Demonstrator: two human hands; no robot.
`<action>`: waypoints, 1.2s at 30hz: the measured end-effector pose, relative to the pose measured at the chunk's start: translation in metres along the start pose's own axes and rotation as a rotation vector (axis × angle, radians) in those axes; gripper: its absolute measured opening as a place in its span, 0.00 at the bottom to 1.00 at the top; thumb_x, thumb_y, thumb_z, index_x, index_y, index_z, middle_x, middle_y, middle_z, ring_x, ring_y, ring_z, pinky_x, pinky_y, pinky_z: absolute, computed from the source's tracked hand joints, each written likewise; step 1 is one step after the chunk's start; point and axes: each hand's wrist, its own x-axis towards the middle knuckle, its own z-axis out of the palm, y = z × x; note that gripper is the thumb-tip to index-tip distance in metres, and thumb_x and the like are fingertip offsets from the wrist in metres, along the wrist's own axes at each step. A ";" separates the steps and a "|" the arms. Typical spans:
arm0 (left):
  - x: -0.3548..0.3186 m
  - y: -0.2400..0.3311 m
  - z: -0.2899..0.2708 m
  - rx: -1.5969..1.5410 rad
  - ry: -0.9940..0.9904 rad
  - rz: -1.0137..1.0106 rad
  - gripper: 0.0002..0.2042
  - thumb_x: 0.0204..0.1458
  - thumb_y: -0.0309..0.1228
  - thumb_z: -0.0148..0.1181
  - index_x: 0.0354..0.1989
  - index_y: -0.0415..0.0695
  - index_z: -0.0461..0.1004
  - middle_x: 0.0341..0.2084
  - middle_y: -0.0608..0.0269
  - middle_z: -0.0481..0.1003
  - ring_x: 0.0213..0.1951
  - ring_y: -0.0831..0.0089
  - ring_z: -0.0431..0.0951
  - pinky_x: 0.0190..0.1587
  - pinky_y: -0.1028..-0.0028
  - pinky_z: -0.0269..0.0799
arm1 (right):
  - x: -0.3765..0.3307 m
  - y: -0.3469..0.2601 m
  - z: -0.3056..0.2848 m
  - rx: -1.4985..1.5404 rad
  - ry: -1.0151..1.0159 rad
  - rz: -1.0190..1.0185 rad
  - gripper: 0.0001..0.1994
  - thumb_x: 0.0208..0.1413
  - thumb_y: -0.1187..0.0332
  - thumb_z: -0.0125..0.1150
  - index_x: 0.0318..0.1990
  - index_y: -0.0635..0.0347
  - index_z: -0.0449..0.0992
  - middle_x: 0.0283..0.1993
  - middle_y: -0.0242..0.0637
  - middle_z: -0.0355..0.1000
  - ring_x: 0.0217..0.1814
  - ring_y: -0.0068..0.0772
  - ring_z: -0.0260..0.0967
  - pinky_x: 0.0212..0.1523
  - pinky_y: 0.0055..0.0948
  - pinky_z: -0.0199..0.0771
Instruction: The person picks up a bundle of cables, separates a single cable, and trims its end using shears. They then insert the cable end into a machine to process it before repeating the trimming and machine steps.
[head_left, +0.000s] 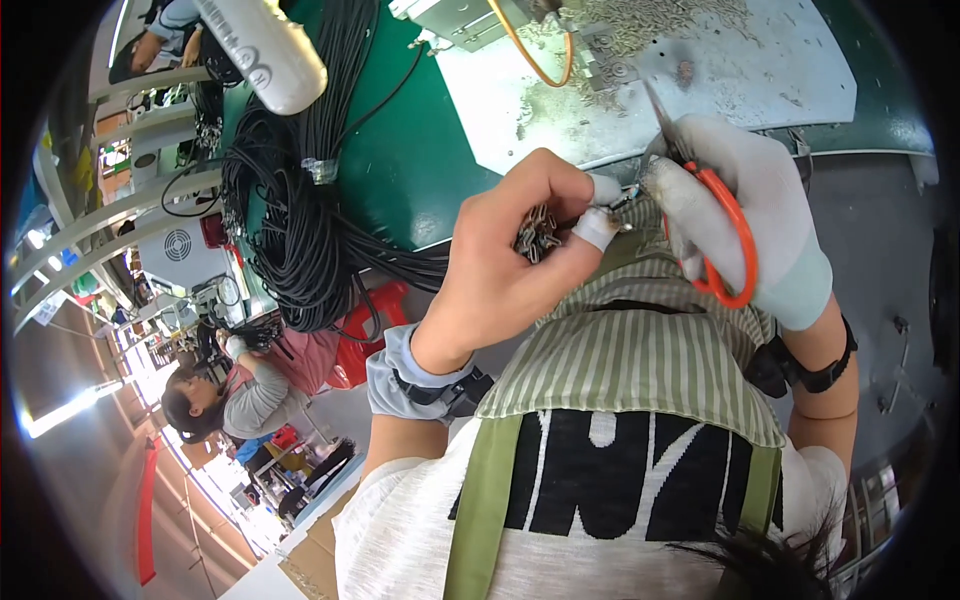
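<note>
Green desk [405,130], black cables [290,260] coiled at left. Near its edge, above the striped apron [640,365], left hand [495,250] clutches small metal pieces [538,236]; right hand [750,200], white-gloved, grasps orange-handled scissors [748,250], tip pointing away.

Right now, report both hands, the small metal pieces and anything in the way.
Left hand cupping small metal pieces. Gloved right hand holding orange-handled scissors. Black cables left of left hand, not visibly blocking either.

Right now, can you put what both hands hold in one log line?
left hand: small metal pieces | right hand: gloved, orange-handled scissors | nearby: black cables, green table
</note>
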 end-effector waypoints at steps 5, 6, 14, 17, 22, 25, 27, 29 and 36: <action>0.009 0.009 0.020 -0.016 0.133 -0.070 0.08 0.46 0.17 0.60 0.35 0.37 0.73 0.26 0.69 0.72 0.26 0.89 0.65 0.30 0.86 0.58 | -0.011 -0.004 -0.005 0.437 -0.112 0.297 0.09 0.55 0.66 0.56 0.29 0.62 0.69 0.19 0.40 0.67 0.18 0.41 0.66 0.21 0.26 0.66; 0.011 0.008 0.019 -0.016 0.132 -0.070 0.08 0.46 0.17 0.60 0.35 0.37 0.73 0.26 0.69 0.72 0.26 0.89 0.65 0.30 0.86 0.58 | -0.013 -0.003 -0.002 0.450 -0.069 0.285 0.09 0.55 0.65 0.56 0.29 0.62 0.69 0.19 0.40 0.67 0.18 0.40 0.66 0.20 0.25 0.66; 0.017 0.008 0.017 -0.062 0.265 -0.119 0.09 0.42 0.16 0.60 0.32 0.39 0.71 0.16 0.76 0.65 0.20 0.91 0.59 0.23 0.86 0.52 | -0.005 0.005 0.014 -0.766 0.439 -0.628 0.08 0.49 0.72 0.61 0.37 0.63 0.74 0.18 0.40 0.68 0.17 0.35 0.68 0.21 0.26 0.67; 0.017 0.007 0.020 0.032 0.296 -0.091 0.10 0.41 0.16 0.60 0.32 0.40 0.71 0.15 0.77 0.65 0.19 0.92 0.57 0.22 0.87 0.51 | -0.013 0.012 0.025 -0.741 0.332 -0.480 0.07 0.48 0.72 0.62 0.36 0.62 0.73 0.19 0.41 0.68 0.18 0.40 0.67 0.21 0.28 0.66; 0.018 0.011 0.026 0.029 0.371 -0.044 0.10 0.40 0.17 0.61 0.33 0.40 0.71 0.15 0.77 0.65 0.19 0.92 0.57 0.22 0.86 0.51 | -0.021 0.007 0.026 -0.337 0.157 -0.206 0.06 0.48 0.73 0.61 0.33 0.63 0.72 0.19 0.43 0.67 0.18 0.42 0.67 0.21 0.29 0.65; 0.014 0.004 0.025 0.262 0.244 0.213 0.10 0.44 0.15 0.58 0.36 0.37 0.70 0.18 0.77 0.66 0.21 0.93 0.57 0.23 0.87 0.49 | -0.021 0.009 0.026 -0.280 0.121 -0.206 0.05 0.48 0.73 0.60 0.32 0.63 0.72 0.19 0.43 0.66 0.18 0.42 0.67 0.21 0.30 0.64; 0.012 0.003 0.017 0.201 0.179 0.136 0.10 0.44 0.15 0.59 0.36 0.37 0.70 0.19 0.77 0.67 0.21 0.93 0.57 0.24 0.88 0.49 | -0.021 0.010 0.027 -0.250 0.101 -0.208 0.04 0.49 0.74 0.59 0.32 0.63 0.72 0.19 0.44 0.66 0.18 0.43 0.67 0.21 0.30 0.64; 0.010 0.002 0.009 0.084 0.049 -0.017 0.10 0.44 0.15 0.59 0.36 0.37 0.70 0.19 0.76 0.68 0.21 0.93 0.59 0.24 0.88 0.51 | -0.022 0.012 0.028 -0.234 0.086 -0.223 0.04 0.49 0.74 0.58 0.32 0.63 0.72 0.19 0.43 0.66 0.18 0.43 0.66 0.21 0.29 0.64; 0.010 -0.006 0.018 0.078 0.252 -0.015 0.08 0.46 0.16 0.60 0.34 0.37 0.71 0.19 0.76 0.69 0.22 0.93 0.60 0.24 0.88 0.52 | -0.014 0.013 0.034 -0.394 0.212 -0.283 0.05 0.49 0.72 0.59 0.34 0.62 0.72 0.19 0.42 0.66 0.18 0.41 0.65 0.21 0.31 0.64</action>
